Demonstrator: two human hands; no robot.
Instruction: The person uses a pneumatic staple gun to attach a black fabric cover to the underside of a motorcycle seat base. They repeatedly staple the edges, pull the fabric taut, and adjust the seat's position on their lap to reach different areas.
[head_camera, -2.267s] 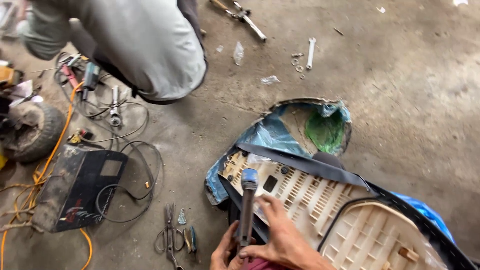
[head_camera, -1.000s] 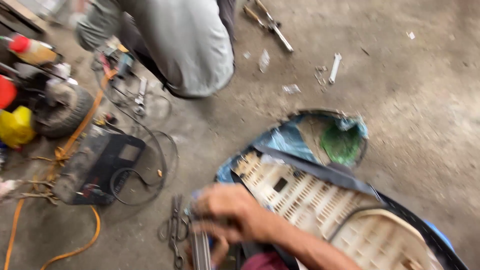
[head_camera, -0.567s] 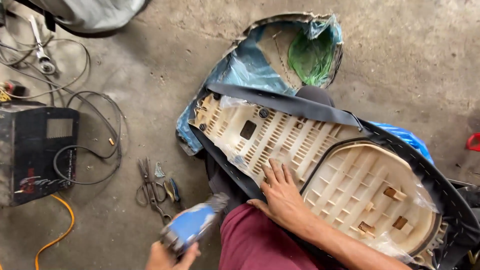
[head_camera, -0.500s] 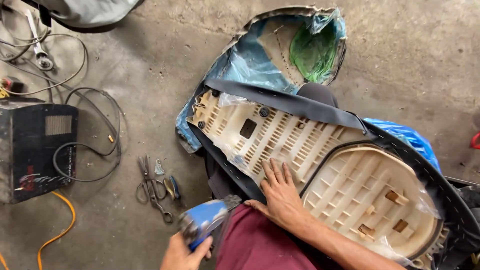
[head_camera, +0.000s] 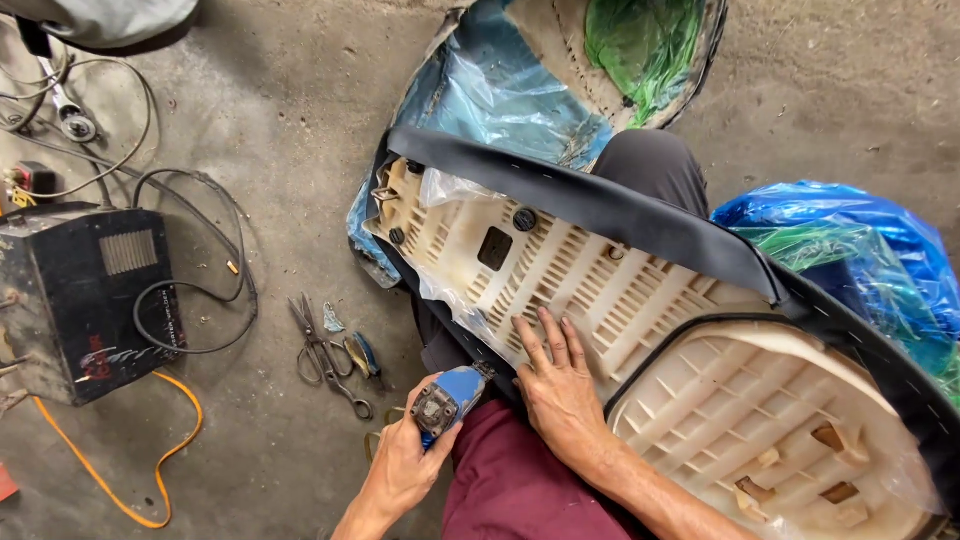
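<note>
Upturned seat base (head_camera: 600, 290), cream ribbed plastic edged with black cover (head_camera: 620, 215), propped across the lap from 10 to 4 o'clock, underside up so the rim is reachable. Right hand (head_camera: 560, 385) pressed flat at 6 o'clock of the base, fingers spread and clamped on nothing, seemingly to steady the shell and pin the cover edge; left hand (head_camera: 405, 470) closed tight around a blue stapler (head_camera: 447, 398), nose aimed at that rim. Scissors (head_camera: 325, 352) within reach at 9 o'clock, black box (head_camera: 95, 300) farther left.

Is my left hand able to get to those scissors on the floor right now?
Probably not freely: the left hand grips a blue tool. The scissors lie uncovered beside it.
</note>
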